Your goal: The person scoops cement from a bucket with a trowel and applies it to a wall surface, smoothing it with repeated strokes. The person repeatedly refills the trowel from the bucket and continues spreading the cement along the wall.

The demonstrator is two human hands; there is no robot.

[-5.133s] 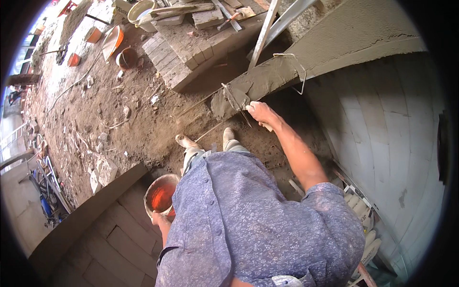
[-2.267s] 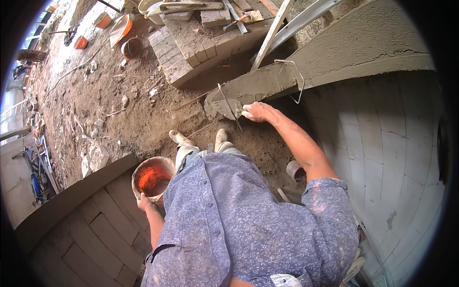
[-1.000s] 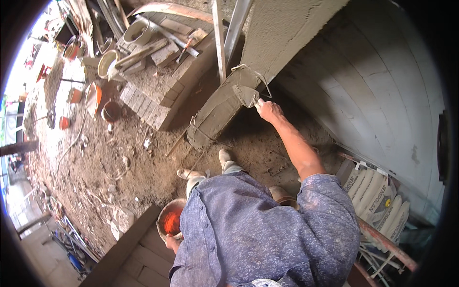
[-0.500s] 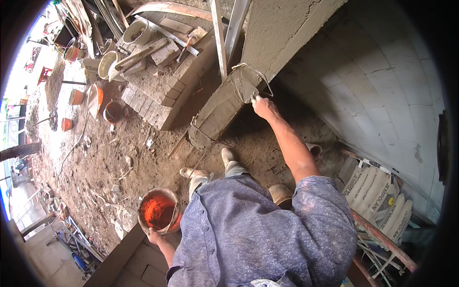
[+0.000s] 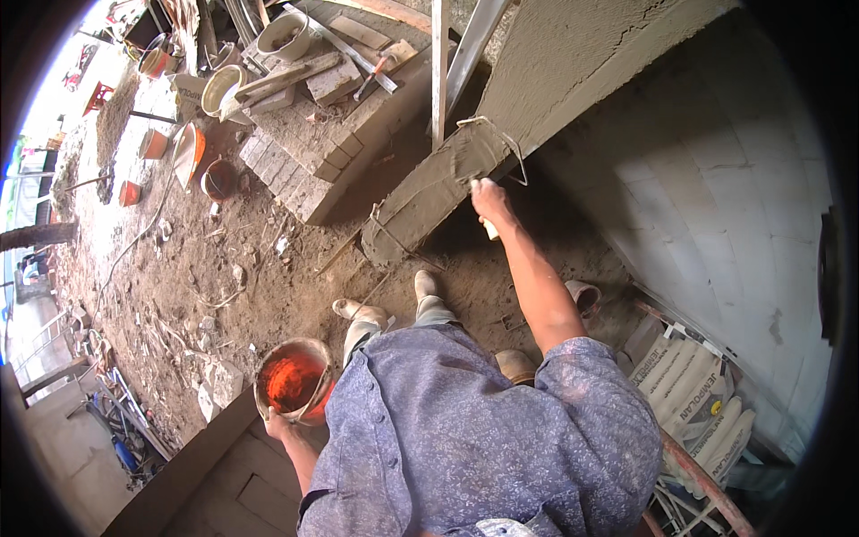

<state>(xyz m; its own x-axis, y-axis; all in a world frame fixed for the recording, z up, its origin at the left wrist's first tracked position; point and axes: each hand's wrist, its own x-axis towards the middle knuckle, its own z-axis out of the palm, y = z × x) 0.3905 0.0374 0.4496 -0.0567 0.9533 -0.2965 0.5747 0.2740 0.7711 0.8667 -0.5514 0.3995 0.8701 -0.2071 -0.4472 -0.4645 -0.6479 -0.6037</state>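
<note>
My right hand (image 5: 491,202) is closed around a trowel, whose pale handle (image 5: 491,230) sticks out below the fist. Its blade is mostly hidden against the edge of a mortar-coated column (image 5: 573,80). Wet, darker mortar (image 5: 474,154) covers the column's nearer part, beside the fist. A bent metal rod clamp (image 5: 514,146) grips the column just beyond my hand, and another clamp (image 5: 380,221) sits near its closer end. Low on the left, my left hand (image 5: 280,428) grips the rim of an orange bucket (image 5: 320,409); mortar cakes its edge.
Stacked blocks (image 5: 295,183) stand left of the column, with a hammer (image 5: 369,79) and pails on top. Orange buckets (image 5: 217,180) stand on the rubble-strewn ground. To the right are a grey block wall (image 5: 716,206) and pale sacks (image 5: 684,385) behind a rusty pipe (image 5: 707,479).
My right hand has moved with the trowel toward the column's nearer end, and the handle now shows below it. My left hand keeps its hold on the bucket. The whole view has shifted slightly.
</note>
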